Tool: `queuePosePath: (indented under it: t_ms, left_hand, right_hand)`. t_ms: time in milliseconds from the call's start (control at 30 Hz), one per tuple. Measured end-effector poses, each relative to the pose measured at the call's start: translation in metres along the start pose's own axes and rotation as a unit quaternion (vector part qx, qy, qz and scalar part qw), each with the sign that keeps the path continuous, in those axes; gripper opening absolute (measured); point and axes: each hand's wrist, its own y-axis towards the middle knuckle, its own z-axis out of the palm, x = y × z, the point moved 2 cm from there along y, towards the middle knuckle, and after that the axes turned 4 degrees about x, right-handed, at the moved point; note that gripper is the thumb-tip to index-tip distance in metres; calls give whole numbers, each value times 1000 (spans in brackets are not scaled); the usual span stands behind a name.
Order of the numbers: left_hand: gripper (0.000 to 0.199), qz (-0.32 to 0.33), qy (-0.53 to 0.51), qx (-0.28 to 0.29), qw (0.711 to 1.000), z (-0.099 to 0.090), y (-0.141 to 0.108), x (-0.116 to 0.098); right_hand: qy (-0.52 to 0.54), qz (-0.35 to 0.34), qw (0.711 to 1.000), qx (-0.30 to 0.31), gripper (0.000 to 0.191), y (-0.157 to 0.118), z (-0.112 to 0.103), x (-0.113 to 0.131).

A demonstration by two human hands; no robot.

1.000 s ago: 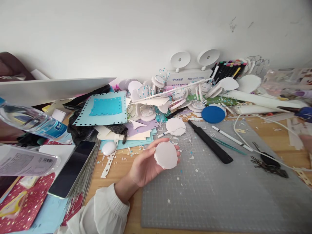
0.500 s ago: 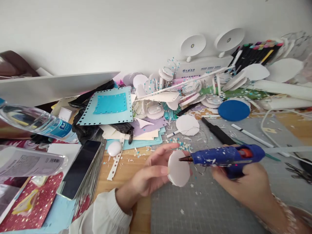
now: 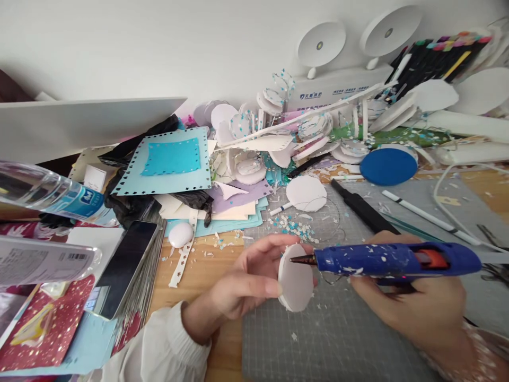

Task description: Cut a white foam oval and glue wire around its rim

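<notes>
The right hand (image 3: 417, 307) has brought in a blue glue gun (image 3: 366, 259), fingers wrapped around it. Its nozzle (image 3: 304, 259) meets or nearly meets the white disc (image 3: 297, 287), gripped by the left hand's (image 3: 242, 281) fingers above the cutting mat (image 3: 286, 358): apparently working position.

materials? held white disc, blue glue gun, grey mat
White disc: probably foam or foam board, matte; pale, thick, slightly uneven edge.
Blue glue gun: likely hard moulded plastic, smooth body with whitish specks; its nozzle is dark, brownish and tapered, probably metal.
Grey mat: likely plastic or vinyl, low sheen, flat with a fine grid; exact type unclear.
</notes>
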Motion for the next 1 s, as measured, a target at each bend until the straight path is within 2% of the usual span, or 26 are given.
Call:
queuePosePath:
  t_ms: [733, 1000]
  left_hand:
    - [55, -16, 27, -26, 999, -2, 0, 1]
    - [55, -17, 40, -42, 998, -3, 0, 1]
  right_hand:
    - [36, -7, 999, -2, 19, -2, -1, 2]
    - [56, 10, 998, 5, 19, -3, -1, 3]
